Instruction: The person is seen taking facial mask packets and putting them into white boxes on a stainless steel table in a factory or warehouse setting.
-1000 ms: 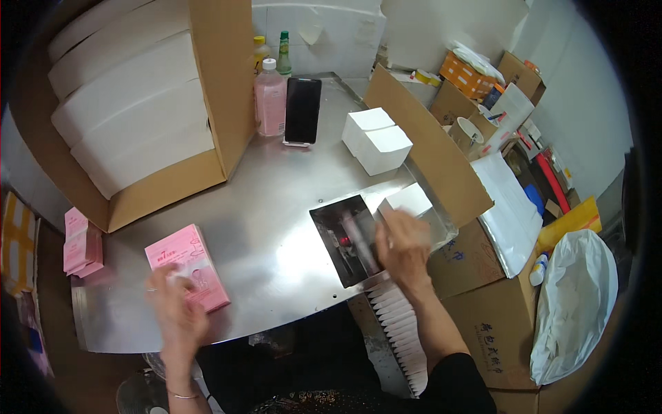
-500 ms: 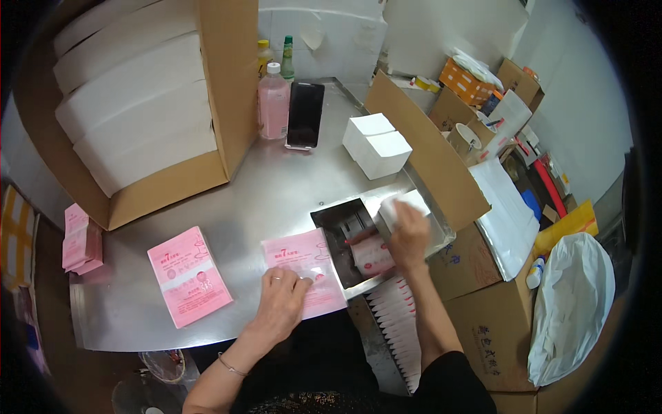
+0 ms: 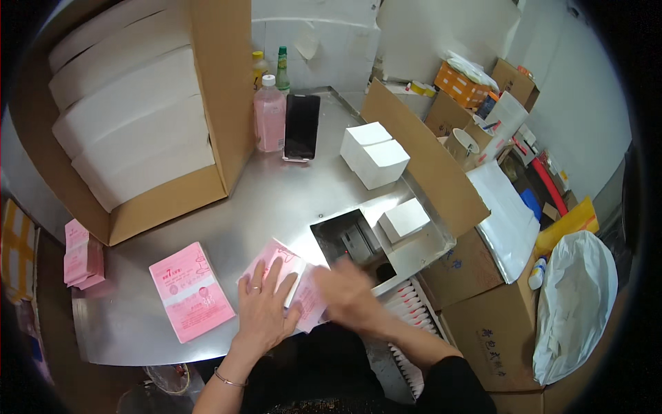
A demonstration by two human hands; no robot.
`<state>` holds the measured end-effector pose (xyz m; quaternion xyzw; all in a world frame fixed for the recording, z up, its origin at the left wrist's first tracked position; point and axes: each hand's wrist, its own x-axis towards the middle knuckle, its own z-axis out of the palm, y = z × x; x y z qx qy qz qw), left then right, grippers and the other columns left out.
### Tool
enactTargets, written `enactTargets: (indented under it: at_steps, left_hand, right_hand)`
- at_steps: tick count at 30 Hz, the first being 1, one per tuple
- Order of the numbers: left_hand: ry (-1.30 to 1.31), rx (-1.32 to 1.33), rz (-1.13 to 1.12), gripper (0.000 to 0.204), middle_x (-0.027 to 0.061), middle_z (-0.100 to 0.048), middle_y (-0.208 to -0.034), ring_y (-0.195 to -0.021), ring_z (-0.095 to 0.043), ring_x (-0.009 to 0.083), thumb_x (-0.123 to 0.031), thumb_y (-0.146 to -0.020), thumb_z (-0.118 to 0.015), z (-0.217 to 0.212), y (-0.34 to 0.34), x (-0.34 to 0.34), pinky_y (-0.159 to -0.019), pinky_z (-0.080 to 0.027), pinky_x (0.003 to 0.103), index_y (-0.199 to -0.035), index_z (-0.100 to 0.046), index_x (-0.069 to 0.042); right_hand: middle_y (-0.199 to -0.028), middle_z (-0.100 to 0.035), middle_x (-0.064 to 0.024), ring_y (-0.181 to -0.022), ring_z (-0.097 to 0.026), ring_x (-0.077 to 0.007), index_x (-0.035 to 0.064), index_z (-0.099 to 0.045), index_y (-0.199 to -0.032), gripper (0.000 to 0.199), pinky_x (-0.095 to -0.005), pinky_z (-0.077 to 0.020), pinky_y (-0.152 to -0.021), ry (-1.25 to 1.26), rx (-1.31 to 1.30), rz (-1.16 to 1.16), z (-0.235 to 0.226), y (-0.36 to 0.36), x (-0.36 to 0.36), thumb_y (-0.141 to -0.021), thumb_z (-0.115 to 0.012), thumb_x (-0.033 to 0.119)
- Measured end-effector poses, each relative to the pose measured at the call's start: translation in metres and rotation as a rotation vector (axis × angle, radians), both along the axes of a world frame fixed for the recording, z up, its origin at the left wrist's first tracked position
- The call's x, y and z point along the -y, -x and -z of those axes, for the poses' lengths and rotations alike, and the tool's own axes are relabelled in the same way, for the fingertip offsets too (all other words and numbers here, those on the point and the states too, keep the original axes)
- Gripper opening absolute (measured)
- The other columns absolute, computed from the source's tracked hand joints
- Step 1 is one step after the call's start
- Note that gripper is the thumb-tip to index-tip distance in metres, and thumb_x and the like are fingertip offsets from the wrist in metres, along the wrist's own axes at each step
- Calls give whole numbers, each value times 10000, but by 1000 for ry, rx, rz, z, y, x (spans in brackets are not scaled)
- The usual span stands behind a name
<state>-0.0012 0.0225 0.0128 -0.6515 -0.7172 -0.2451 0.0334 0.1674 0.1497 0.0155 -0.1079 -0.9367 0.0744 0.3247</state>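
My left hand [image 3: 267, 300] lies with its fingers spread over a pink printed wrapper [image 3: 263, 259] on the metal tabletop. Beside those fingers, a white folded sheet or pad [image 3: 295, 274] rests against the pink; its exact layers are hard to make out. My right hand [image 3: 350, 298], smeared by motion, is at the wrapper's right side, just short of a rectangular opening [image 3: 352, 241] in the table. Whether its fingers grip anything cannot be told. Left of my left hand is a banded stack of pink printed wrappers [image 3: 192, 292].
A small white block [image 3: 404, 219] sits right of the opening, with two larger white blocks [image 3: 374, 154] behind. A tall carton [image 3: 227, 103] of white bundles stands at left. A phone [image 3: 302, 127] and bottles [image 3: 269, 114] stand at the back. Cartons [image 3: 493, 338] fill the right side.
My right hand has swung left from the white block to the wrapper. The pink piece in the opening is gone from there. My left hand's fingers have spread, and the wrapper is turned.
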Motion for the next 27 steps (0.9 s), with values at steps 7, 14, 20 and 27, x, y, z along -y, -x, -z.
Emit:
enactTargets:
  at_steps: [7,14,20,27]
  left_hand:
    - [248,40,-207,657,179,-555,-1128,-985,-508,325,-552,-739,-740,-15,-26,-6,-803,-384,474,-1239,-628,-140]
    - [-130,-198,-55,599,197,-525,-1188,-1105,-490,383,-547,-707,-771,-15,-11,-7,-892,-363,513,-1045,-625,-75]
    - [97,-204,-94,473,135,-556,-1038,-911,-529,306,-493,-826,-712,-21,-18,1,-730,-426,465,-1001,-621,-63]
    - [45,-27,-20,366,160,-550,-1010,-886,-550,329,-292,-837,-699,-4,-19,2,-674,-451,405,-1096,-625,-43]
  right_hand:
    - [-825,-562,-128,-857,-554,-291,15,-647,-909,133,-453,-405,-867,-285,96,804,-8,-53,-105,-883,-640,145]
    - [-845,-572,-121,-875,-553,-303,22,-653,-794,135,-442,-420,-791,-138,40,757,-12,-55,-107,-887,-628,117]
    - [-876,-577,-129,-904,-561,-313,26,-667,-898,66,-442,-435,-776,-48,-44,643,-2,-71,-115,-871,-626,71]
    - [-1050,-647,-183,-957,-595,-370,11,-663,-1153,330,-446,-472,-835,-174,-88,640,-8,-70,-111,-830,-600,1]
